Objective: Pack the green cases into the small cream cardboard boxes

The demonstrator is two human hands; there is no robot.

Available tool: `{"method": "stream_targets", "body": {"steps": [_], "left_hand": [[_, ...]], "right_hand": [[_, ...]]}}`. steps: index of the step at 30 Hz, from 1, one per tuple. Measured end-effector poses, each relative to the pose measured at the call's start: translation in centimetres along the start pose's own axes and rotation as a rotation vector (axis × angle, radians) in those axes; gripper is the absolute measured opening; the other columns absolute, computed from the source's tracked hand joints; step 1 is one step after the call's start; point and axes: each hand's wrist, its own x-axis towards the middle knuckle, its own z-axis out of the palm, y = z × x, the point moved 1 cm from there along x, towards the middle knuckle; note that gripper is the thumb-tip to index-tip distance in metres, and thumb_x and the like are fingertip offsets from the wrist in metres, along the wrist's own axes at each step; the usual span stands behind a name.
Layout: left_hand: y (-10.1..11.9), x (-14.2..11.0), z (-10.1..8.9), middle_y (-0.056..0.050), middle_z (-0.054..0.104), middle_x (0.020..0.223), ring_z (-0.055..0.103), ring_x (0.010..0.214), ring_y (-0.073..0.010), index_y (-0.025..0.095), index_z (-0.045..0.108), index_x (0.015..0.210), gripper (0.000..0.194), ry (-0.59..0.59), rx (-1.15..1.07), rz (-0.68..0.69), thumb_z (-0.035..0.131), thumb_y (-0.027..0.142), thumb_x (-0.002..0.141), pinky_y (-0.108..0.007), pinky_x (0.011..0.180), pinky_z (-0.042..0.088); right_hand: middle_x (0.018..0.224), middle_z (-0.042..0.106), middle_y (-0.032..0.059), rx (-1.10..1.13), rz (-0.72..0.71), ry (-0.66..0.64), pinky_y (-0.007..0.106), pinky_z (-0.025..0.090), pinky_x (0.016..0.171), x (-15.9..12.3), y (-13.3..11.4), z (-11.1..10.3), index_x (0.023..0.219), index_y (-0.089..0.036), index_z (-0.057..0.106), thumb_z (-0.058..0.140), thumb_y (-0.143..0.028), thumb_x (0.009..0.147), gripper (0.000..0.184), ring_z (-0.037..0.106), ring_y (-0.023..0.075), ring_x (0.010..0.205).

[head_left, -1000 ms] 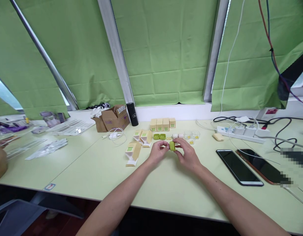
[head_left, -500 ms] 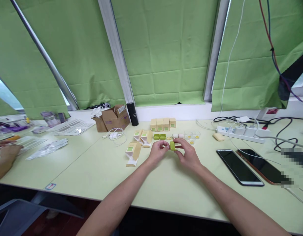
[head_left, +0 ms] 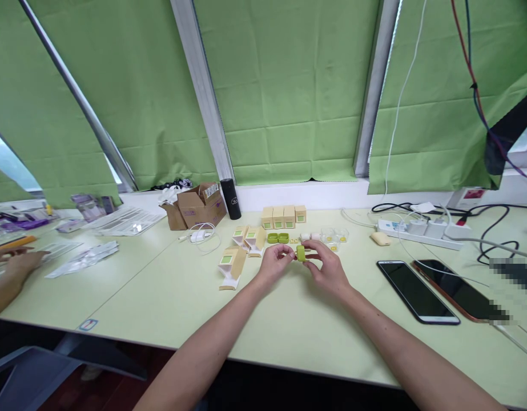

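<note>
Over the table, my right hand (head_left: pixel 329 269) grips a small green case (head_left: pixel 301 253) between thumb and fingers. My left hand (head_left: pixel 275 264) is closed in a pinch at the case's left side; what its fingertips hold, if anything, is too small to tell. Just beyond the hands lies an open green case (head_left: pixel 277 237), with tiny pale pieces (head_left: pixel 293 240) beside it. Two small whitish cylinders (head_left: pixel 310 236) and several clear cups (head_left: pixel 333 235) with yellow spots sit behind my right hand. Left of my hands are open cardboard boxes (head_left: pixel 232 264) with green labels.
Closed small boxes (head_left: pixel 284 217) stand in a row at the back. A black bottle (head_left: pixel 230 198) and a brown carton (head_left: pixel 198 206) are back left. Two phones (head_left: pixel 417 291) and a power strip (head_left: pixel 419 230) lie right. Another person's hand (head_left: pixel 21 267) works at far left.
The green case has turned slightly and shifted a little to the right in my fingers. At far left the other person's hands have moved inward over the sheets, near an orange object.
</note>
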Motion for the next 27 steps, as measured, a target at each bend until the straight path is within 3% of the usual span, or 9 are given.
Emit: {"method": "stream_targets", "body": {"steps": [27], "left_hand": [[0.01,0.17,-0.13,-0.003,0.073,0.075,0.07,0.074,-0.0174,0.015,0.068,0.076,0.029,0.0,-0.085,-0.004,0.086,0.038,0.072,-0.03,0.078,0.052]], "right_hand": [[0.127,0.067,0.0094,0.009,0.041,0.01,0.046,0.069,0.089,0.12,-0.2,-0.19,0.129,-0.027,0.062,0.059,-0.013,0.088,0.043,0.069,0.0254,0.111]]}}
